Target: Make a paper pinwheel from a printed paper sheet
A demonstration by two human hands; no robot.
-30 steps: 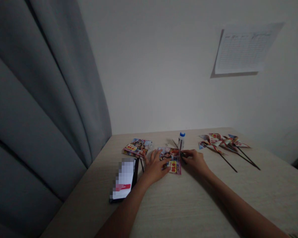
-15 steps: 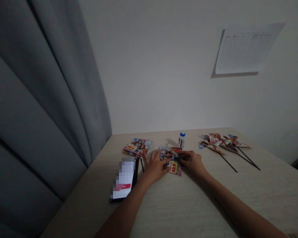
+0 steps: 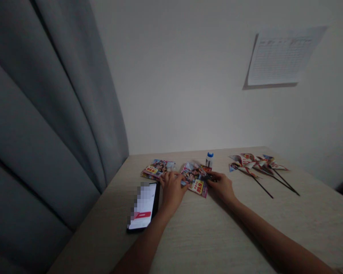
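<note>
A square of colourful printed paper (image 3: 194,175) with a yellow price patch lies at the middle of the table, slightly turned. My left hand (image 3: 172,187) grips its left edge between thumb and fingers. At the paper's right side, my right hand (image 3: 222,187) is closed around a small dark tool (image 3: 207,177), mostly hidden by the fingers; its kind is not clear. Left of the paper is a stack of similar printed sheets (image 3: 156,169), close to my left fingertips. Behind the paper stands a white glue bottle (image 3: 209,160) with a blue cap.
A phone (image 3: 143,209) with a lit screen lies beside my left forearm. Several paper pinwheels (image 3: 251,163) on dark sticks rest at the right of the table (image 3: 217,236). A grey curtain (image 3: 60,114) hangs at left, and a lined sheet (image 3: 280,59) is on the wall.
The printed paper has turned and more of it shows. My left hand has drawn back left from across the paper to its edge. My right hand has barely moved.
</note>
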